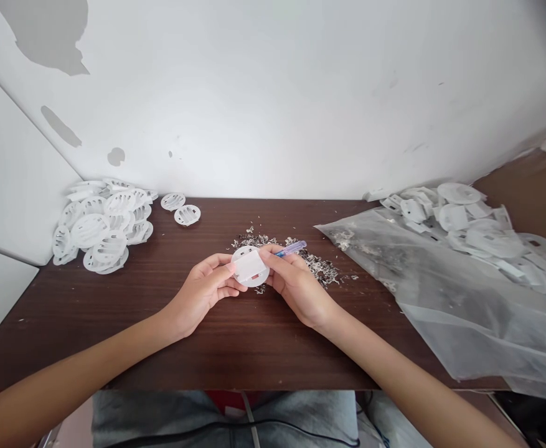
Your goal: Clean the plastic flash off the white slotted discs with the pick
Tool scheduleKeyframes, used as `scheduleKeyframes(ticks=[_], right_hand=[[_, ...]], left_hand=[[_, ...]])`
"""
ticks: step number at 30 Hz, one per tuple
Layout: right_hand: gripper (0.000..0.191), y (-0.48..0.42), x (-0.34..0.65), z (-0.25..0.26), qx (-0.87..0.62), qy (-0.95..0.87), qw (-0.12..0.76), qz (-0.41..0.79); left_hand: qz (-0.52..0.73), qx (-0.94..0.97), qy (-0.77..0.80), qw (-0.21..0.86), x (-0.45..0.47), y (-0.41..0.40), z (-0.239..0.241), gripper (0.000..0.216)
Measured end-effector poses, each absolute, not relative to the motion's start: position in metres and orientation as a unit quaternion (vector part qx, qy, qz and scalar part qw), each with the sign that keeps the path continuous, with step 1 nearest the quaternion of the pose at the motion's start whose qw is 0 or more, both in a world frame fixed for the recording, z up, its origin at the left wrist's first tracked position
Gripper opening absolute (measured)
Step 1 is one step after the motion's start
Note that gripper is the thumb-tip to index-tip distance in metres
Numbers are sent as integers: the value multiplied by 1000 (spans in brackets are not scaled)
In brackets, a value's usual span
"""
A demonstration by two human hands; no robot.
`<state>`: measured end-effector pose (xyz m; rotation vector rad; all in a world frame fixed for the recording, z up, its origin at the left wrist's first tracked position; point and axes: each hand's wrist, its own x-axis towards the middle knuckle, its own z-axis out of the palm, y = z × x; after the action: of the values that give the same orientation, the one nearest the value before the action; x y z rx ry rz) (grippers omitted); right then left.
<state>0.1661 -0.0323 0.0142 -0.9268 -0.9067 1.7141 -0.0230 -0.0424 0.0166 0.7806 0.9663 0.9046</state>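
A round white plastic disc (pixel 249 267) with cut-out slots and a pale rectangular panel across it is held up over the table. My left hand (pixel 207 287) pinches its left edge between thumb and fingers. At the disc's right edge, the fingers of my right hand (pixel 296 283) close on it too. A slim tool with a translucent purple-blue handle (pixel 292 248) lies in that same right hand, handle pointing up and right; its tip is hidden. Behind and below the hands, small black and white scraps (pixel 322 269) are scattered on the table.
On the left of the dark wooden table (pixel 235 354) is a heap of slotted white discs (pixel 109 227), with two discs (pixel 187 215) lying apart. At right, more white plastic parts (pixel 478 227) sit by a clear plastic sheet (pixel 469 311). A white wall (pixel 273 106) stands behind.
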Motion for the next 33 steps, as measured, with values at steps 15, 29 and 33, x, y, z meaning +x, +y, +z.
scheduleKeyframes(ticks=[15,29,33], right_hand=[[33,-32,170,10,-397,-438,473,654],[33,-31,167,17,-376,-340,469,723],[33,-32,167,18,-372,-334,469,728]], left_hand=[[411,347,442,718,-23,-43,19,33],[411,338,437,725,-24,-42,19,34],[409,341,435,727,-24,-42,18,38]])
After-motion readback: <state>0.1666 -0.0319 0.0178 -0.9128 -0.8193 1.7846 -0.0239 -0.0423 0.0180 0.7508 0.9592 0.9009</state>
